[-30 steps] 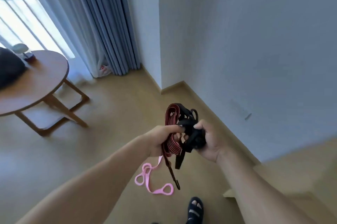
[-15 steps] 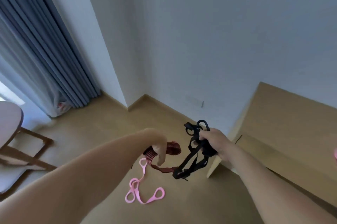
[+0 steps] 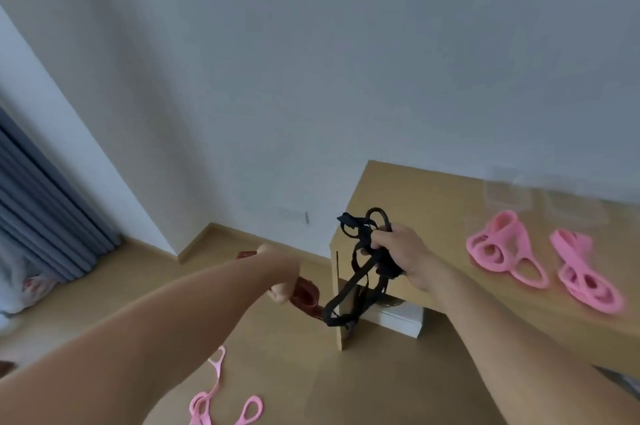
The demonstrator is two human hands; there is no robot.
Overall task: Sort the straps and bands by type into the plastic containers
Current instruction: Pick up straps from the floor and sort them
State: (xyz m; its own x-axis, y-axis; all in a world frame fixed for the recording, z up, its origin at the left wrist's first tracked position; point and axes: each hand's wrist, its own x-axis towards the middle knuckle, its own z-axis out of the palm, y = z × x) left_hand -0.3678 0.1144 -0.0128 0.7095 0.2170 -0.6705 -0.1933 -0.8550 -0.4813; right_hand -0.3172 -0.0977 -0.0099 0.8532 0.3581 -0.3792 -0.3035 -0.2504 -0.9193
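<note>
Pink bands (image 3: 498,248) lie at right of frame on the table (image 3: 433,196). Black straps (image 3: 356,272) hang at centre, the raised right hand (image 3: 405,255) with its grip clamped round them. Left hand (image 3: 282,272), forearm outstretched from lower left, has its grip clamped on a red strap (image 3: 304,293).

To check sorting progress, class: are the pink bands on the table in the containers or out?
Out. The left pink bundle and right pink bundle lie on the table, before the clear containers.

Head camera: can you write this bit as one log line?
left hand: holds red strap | right hand: grips black straps | pink bands: two on table
</note>
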